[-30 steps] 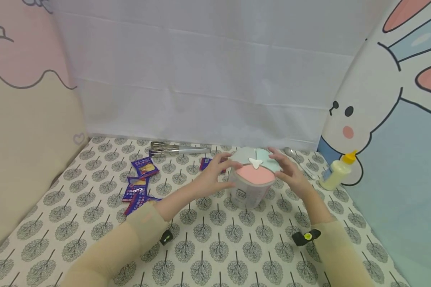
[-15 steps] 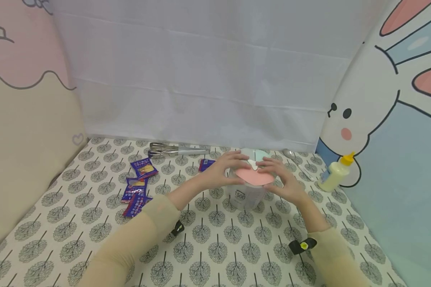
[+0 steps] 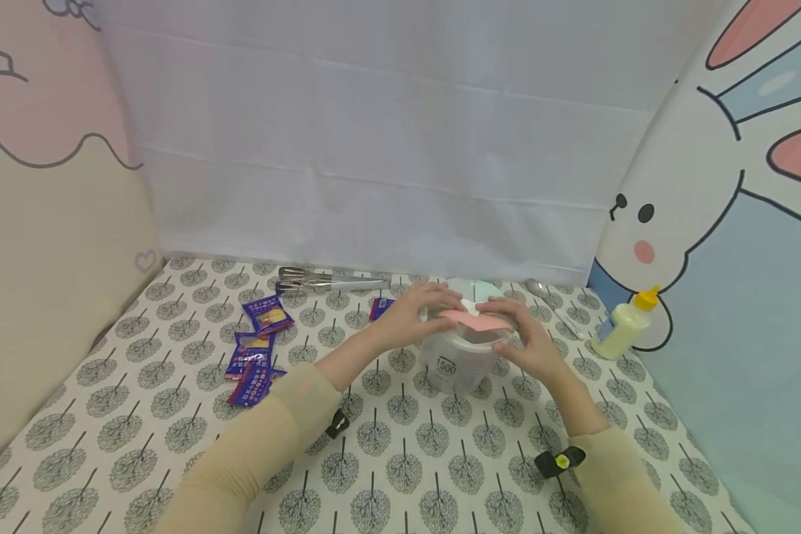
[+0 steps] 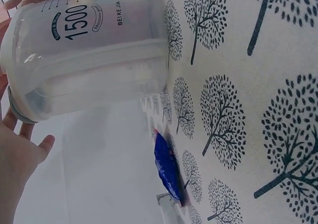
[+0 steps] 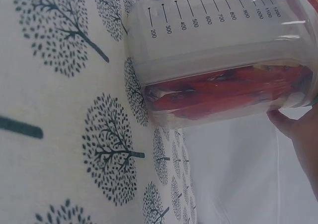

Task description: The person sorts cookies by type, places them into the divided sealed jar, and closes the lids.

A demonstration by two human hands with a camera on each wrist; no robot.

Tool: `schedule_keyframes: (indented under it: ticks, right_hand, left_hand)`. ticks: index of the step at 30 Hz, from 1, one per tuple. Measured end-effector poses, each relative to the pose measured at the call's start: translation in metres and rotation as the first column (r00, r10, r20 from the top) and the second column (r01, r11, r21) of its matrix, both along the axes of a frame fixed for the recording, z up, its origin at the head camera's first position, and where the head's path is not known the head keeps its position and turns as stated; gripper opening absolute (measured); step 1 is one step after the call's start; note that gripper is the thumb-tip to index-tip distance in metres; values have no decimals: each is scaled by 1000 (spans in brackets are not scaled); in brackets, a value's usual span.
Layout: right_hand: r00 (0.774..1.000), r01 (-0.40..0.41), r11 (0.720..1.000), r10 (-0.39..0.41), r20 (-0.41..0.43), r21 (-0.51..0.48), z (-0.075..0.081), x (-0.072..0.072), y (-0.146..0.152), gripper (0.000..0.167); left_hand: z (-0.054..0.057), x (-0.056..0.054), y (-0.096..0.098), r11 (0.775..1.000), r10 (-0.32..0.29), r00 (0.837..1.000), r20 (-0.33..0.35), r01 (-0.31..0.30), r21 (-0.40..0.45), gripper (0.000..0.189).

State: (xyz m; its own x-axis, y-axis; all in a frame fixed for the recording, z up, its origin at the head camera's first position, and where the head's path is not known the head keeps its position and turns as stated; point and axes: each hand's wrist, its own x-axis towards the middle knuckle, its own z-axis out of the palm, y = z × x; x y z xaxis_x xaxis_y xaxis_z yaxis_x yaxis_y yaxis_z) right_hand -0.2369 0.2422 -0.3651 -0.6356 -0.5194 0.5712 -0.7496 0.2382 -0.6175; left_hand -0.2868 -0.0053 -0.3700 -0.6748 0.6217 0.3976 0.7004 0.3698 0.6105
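pink flap (image 3: 477, 321): being tilted, six o'clock
lid (image 3: 486, 290): being clasped, left hand (image 3: 406, 319) nine, right hand (image 3: 534, 345) three
canister (image 3: 455, 372): best being braced

Can't pin the exact room down tbh, but it's a table nook boxed in by a plain white sheet (image 3: 374, 163) and a cartoon bunny panel (image 3: 690, 185). The tongs (image 3: 357, 284), spoon (image 3: 536, 285) and measuring jar (image 3: 463, 374) look kitchen-ish.
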Motion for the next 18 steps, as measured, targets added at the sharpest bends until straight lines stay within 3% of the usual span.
schedule_keyframes:
  ticks: [3, 5, 8, 11, 18]
  right_hand:
    - [999, -46, 999, 46, 18, -3, -3, -1, 2, 76]
    - [998, -66, 998, 66, -22, 8, -5, -2, 2, 86]
    - [994, -17, 997, 25, -108, 69, -6, -1, 3, 84]
    - [989, 61, 992, -45, -141, 107, -6, 2, 4, 82]
    - [992, 119, 988, -113, -61, 101, -2, 3, 5, 90]
  left_hand:
    - [2, -1, -1, 999, 20, 999, 31, -21, 33, 32]
    - [3, -2, -1, 998, 30, 999, 42, -32, 59, 32]
    - [3, -4, 0, 996, 40, 998, 53, -44, 76, 35]
    - [5, -8, -1, 997, 50, 997, 53, -53, 60, 39]
    - [6, -22, -19, 999, 38, 989, 140, -43, 33, 52]
